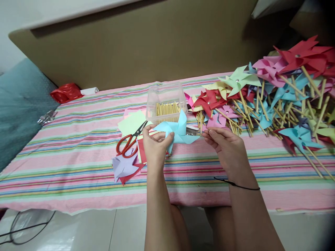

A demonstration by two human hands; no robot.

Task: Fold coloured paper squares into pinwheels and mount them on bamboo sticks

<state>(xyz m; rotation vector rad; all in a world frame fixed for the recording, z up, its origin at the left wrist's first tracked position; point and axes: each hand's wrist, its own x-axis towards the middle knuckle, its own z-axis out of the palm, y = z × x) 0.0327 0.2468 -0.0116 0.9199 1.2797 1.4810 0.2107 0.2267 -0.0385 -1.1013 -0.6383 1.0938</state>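
Observation:
My left hand [158, 144] pinches a light blue paper pinwheel [179, 129] with its blades folded in, thumb on the near side. To its right, my right hand [222, 141] has thumb and forefinger pressed together. Something small and thin seems to poke from that pinch, too small to name. Just behind the pinwheel stands a clear plastic box [166, 91] with several short wooden sticks [167, 109] inside. Red-handled scissors [129, 141] lie left of my left hand, over green paper [131, 122] and cut purple paper [124, 165].
A big heap of finished pinwheels on sticks [237, 82] covers the right side. A striped cloth [78, 150] lies under everything. At the far left are a red plastic bag [66, 93], a white block [89, 91] and a small shiny pile [47, 118]. A brown board [143, 45] rises behind.

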